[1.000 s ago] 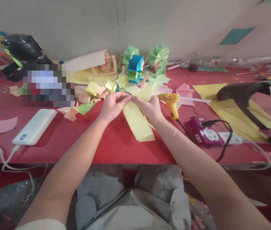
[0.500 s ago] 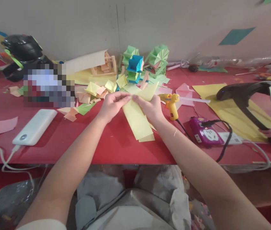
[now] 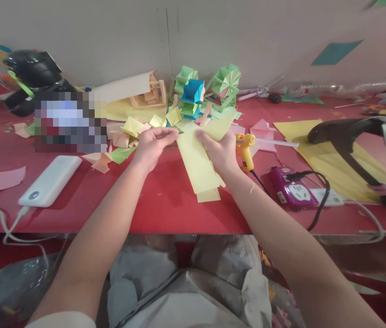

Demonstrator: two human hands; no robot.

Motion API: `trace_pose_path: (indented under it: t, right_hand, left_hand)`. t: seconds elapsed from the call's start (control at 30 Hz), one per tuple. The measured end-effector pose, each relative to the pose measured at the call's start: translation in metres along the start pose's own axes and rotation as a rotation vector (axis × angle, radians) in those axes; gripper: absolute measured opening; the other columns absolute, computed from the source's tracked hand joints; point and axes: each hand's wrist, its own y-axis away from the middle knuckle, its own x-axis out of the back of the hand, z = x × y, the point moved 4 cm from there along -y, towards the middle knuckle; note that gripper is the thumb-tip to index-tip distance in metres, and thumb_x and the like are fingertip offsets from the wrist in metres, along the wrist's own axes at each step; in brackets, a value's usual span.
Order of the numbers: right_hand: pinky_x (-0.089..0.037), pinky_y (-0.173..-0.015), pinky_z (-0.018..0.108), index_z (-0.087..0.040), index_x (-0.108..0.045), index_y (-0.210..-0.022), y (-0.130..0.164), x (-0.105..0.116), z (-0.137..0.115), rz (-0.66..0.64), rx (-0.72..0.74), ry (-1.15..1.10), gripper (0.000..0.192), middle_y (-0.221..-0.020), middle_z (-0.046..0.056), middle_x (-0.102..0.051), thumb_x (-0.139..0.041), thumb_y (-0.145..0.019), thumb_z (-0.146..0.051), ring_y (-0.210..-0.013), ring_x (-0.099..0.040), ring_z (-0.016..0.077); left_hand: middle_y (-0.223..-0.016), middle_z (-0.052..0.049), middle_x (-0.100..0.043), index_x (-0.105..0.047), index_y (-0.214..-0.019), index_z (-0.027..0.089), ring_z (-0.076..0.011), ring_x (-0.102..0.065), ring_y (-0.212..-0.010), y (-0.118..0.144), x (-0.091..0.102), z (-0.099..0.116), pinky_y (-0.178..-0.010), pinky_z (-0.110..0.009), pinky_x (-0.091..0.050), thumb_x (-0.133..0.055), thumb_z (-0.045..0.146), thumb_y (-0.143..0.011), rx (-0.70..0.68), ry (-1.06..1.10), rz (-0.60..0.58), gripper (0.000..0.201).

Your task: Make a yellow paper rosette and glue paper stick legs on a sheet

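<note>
My right hand [image 3: 220, 152] grips a pale yellow strip of paper [image 3: 196, 164], its thumb lying on top near the far end. The strip slants down toward the table's front edge. Beneath its near end another yellow paper piece [image 3: 209, 196] sticks out, and a yellow flap [image 3: 223, 127] rises beyond the thumb. Just left of the strip, my left hand [image 3: 155, 145] has thumb and fingers pinched together. A small dark greenish tip shows at its fingertips; whether it is held, I cannot make out. Folded yellow paper pieces [image 3: 133, 126] lie beyond the left hand.
Behind stand green folded-paper shapes [image 3: 226, 82] and a blue one [image 3: 193, 91]. On the right are a yellow glue gun [image 3: 245, 152], a purple power socket [image 3: 291, 189] with cables and a black headband-like frame [image 3: 346, 146]. A white power bank [image 3: 49, 181] lies left.
My left hand has moved left, away from the strip, fingers still pinched. My right hand has shifted slightly right with the paper, which now lies less slanted.
</note>
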Motion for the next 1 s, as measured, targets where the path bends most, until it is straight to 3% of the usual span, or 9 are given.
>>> trace_pose_path:
  t: [0.13,0.3,0.5,0.73,0.83,1.0]
  right_hand:
    - [-0.058,-0.078,0.039,-0.020,-0.068,-0.085,0.000,0.001,-0.001,0.009,0.028,0.031,0.028,-0.093,0.007,-0.074,-0.075,-0.074,-0.045,-0.090,-0.070,0.0259]
    - [-0.058,-0.080,0.039,-0.020,-0.069,-0.086,0.002,-0.001,-0.006,0.001,0.065,0.049,0.029,-0.094,0.007,-0.074,-0.076,-0.074,-0.046,-0.092,-0.070,0.0263]
    - [-0.059,-0.078,0.038,-0.020,-0.068,-0.085,0.003,-0.004,-0.007,0.009,0.072,0.036,0.026,-0.092,0.007,-0.074,-0.076,-0.074,-0.043,-0.091,-0.070,0.0261]
    - [-0.059,-0.081,0.038,-0.021,-0.067,-0.083,0.002,-0.003,-0.006,0.015,0.095,0.083,0.027,-0.093,0.008,-0.073,-0.075,-0.076,-0.046,-0.095,-0.070,0.0267]
    - [-0.059,-0.081,0.039,-0.021,-0.068,-0.085,0.003,-0.001,-0.008,0.050,0.109,0.086,0.027,-0.091,0.008,-0.074,-0.075,-0.076,-0.046,-0.092,-0.070,0.0267]
    - [-0.058,-0.084,0.040,-0.022,-0.069,-0.081,0.003,-0.001,-0.011,0.069,0.127,0.086,0.028,-0.090,0.007,-0.074,-0.075,-0.076,-0.048,-0.092,-0.070,0.0271]
  left_hand:
    - [-0.091,-0.008,-0.077,-0.075,-0.091,0.017,-0.0242,-0.074,-0.090,0.003,-0.008,-0.002,-0.087,-0.042,-0.060,-0.089,0.042,-0.063,0.061,0.013,-0.075,0.041]
    - [-0.088,-0.008,-0.077,-0.074,-0.086,0.016,-0.0255,-0.074,-0.090,0.001,-0.006,-0.003,-0.088,-0.042,-0.060,-0.094,0.038,-0.054,0.076,0.004,-0.011,0.044]
    - [-0.084,-0.007,-0.077,-0.073,-0.081,0.018,-0.0252,-0.074,-0.086,-0.001,-0.003,-0.004,-0.082,-0.042,-0.061,-0.087,0.047,-0.064,0.084,0.013,-0.002,0.037]
    - [-0.083,-0.007,-0.076,-0.072,-0.082,0.018,-0.0257,-0.074,-0.086,0.000,-0.003,-0.004,-0.081,-0.043,-0.061,-0.083,0.052,-0.070,-0.011,-0.063,0.030,0.038]
    - [-0.084,-0.006,-0.076,-0.072,-0.081,0.019,-0.0250,-0.074,-0.085,0.001,-0.006,-0.006,-0.082,-0.043,-0.062,-0.085,0.052,-0.066,0.029,-0.048,-0.027,0.039]
    - [-0.085,-0.006,-0.076,-0.072,-0.081,0.018,-0.0248,-0.074,-0.085,0.003,-0.008,-0.004,-0.080,-0.041,-0.062,-0.088,0.050,-0.063,0.048,0.006,-0.017,0.039]
